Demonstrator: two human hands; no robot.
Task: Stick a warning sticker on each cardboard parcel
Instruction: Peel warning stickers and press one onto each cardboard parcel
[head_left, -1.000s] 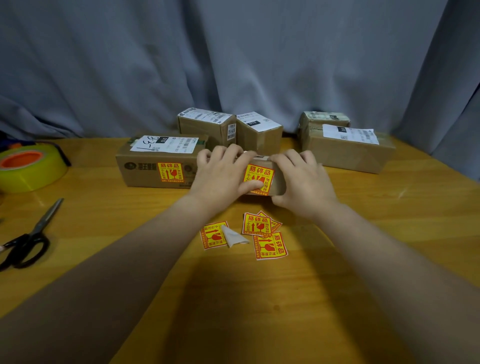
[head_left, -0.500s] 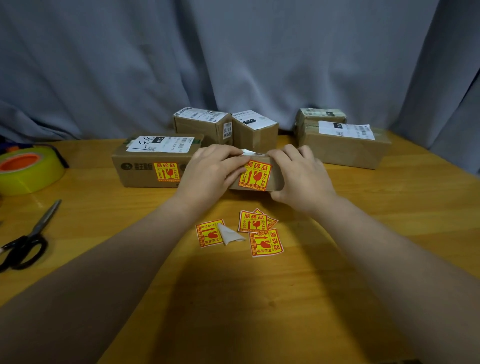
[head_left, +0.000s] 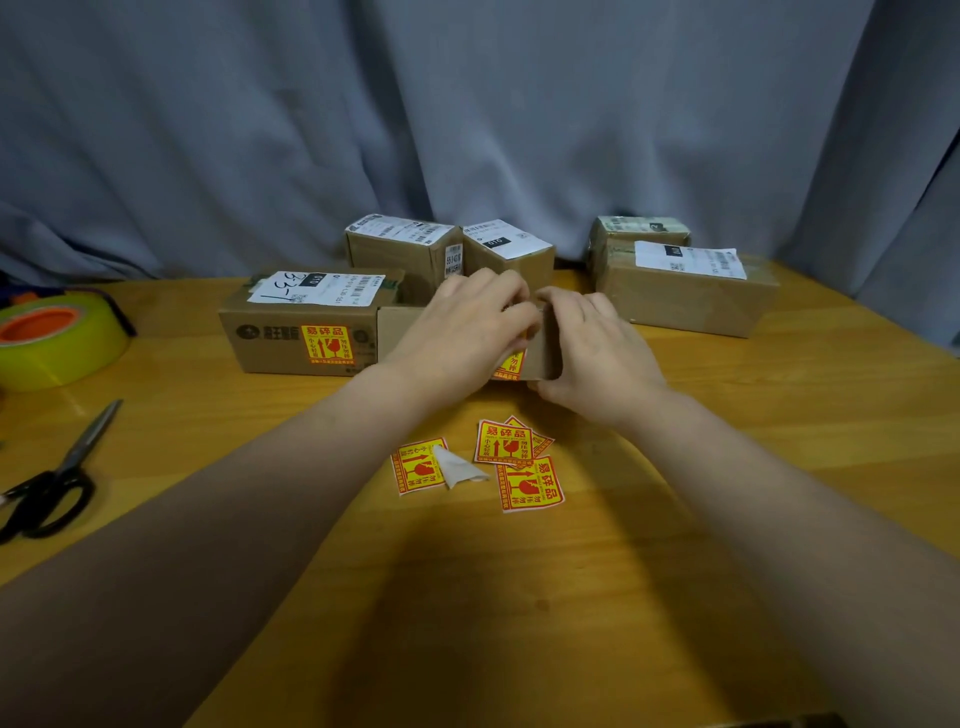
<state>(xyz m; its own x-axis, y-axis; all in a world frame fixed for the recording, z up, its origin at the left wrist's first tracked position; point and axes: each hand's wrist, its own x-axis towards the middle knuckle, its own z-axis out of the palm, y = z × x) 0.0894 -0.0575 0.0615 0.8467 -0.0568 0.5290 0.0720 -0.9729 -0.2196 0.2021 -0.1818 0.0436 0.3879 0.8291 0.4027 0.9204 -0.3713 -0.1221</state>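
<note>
Small cardboard parcel (head_left: 543, 353), held at mid-table between two bare hands.

Left hand (head_left: 462, 332) lies over the parcel's top and front, fingers curled down and hiding most of its yellow-and-red warning sticker (head_left: 511, 364); right hand (head_left: 597, 348) cups the right end, fingers closed on the cardboard. Touching on the left: long parcel (head_left: 291, 338), white label on top, sticker on its front. Behind: two small labelled boxes (head_left: 400, 249), (head_left: 511, 249). To the right, apart: large parcel (head_left: 685, 291), smaller taped box (head_left: 641, 231) behind it. Nearer the person, on the wooden table (head_left: 779, 467): loose stickers (head_left: 524, 467), some overlapping, and a white backing scrap (head_left: 460, 467). Far left: yellow tape roll (head_left: 57, 338), black-handled scissors (head_left: 57, 478). Grey curtain (head_left: 467, 119) backs everything.
</note>
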